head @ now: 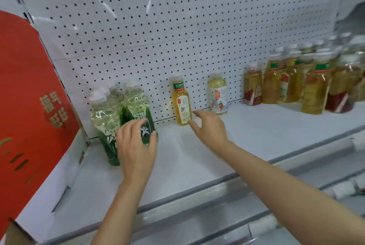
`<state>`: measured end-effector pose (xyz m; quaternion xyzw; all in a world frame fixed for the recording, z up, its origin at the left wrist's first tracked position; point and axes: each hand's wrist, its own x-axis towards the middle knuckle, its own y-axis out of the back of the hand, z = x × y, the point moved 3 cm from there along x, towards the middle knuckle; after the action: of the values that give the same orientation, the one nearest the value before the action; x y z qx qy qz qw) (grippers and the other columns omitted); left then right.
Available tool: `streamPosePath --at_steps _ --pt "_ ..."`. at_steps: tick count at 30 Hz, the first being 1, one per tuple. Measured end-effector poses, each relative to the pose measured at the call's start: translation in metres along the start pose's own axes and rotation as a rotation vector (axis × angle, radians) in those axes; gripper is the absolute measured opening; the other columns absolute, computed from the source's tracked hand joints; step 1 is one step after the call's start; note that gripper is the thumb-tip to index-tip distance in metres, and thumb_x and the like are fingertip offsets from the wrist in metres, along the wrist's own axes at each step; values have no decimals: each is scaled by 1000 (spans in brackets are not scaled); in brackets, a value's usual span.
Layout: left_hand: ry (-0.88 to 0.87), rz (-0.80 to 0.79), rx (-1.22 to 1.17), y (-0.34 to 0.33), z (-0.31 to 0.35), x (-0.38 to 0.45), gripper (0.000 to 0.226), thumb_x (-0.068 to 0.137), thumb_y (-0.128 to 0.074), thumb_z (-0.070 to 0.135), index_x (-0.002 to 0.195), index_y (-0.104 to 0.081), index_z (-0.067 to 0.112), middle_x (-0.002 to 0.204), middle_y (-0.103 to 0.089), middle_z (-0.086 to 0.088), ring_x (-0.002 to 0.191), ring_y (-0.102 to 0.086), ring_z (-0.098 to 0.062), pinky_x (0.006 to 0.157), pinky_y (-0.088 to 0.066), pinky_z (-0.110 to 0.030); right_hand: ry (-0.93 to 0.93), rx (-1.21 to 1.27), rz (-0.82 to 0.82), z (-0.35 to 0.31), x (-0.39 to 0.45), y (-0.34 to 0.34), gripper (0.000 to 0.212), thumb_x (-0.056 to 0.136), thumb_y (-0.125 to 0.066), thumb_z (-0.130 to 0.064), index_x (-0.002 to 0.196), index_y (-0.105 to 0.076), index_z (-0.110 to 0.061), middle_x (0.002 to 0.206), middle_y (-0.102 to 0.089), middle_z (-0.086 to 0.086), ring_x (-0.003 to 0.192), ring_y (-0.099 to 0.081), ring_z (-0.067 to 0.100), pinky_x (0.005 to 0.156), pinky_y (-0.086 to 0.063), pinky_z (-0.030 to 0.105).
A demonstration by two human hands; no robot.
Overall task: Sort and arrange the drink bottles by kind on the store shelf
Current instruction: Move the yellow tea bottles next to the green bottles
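At left of centre, a green-labelled bottle (147, 126) in its cluster is loosely cupped by the left hand (136, 144), seemingly for alignment. At centre, the yellow tea bottle (181, 102) is approached by the spread, empty right hand (209, 126) on the shelf (197, 155).

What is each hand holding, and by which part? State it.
Left hand grips a green-labelled bottle round its lower body. Right hand holds nothing; its spread fingers reach the yellow tea bottle.
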<state>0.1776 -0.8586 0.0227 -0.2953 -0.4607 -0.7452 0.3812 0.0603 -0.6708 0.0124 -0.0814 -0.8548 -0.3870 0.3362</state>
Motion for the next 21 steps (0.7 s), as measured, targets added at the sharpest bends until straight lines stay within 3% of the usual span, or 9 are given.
streamPosePath --at_steps 5,10,21 --pt "-129 -302 9 -49 67 -15 35 92 -64 31 124 -61 18 124 -61 -1 119 -50 -22 100 -40 -37 -16 -123 79 59 -26 70 33 91 -61 -35 113 -69 -12 105 -72 8 95 -65 29 80 -50 38" --pt "-135 -460 -7 -89 131 -38 39 96 -57 38 131 -56 22 133 -57 2 124 -48 -19 98 -43 -36 -84 -207 98 122 -55 131 36 92 -59 -36 118 -67 -11 111 -71 6 103 -63 26 89 -48 38" --pt "-171 -605 -128 -162 252 -87 38 96 -55 37 131 -57 21 131 -59 0 119 -54 -21 94 -48 -37 -241 -328 125 230 -105 238 36 89 -61 -38 115 -68 -14 108 -72 6 102 -63 28 84 -51 41"
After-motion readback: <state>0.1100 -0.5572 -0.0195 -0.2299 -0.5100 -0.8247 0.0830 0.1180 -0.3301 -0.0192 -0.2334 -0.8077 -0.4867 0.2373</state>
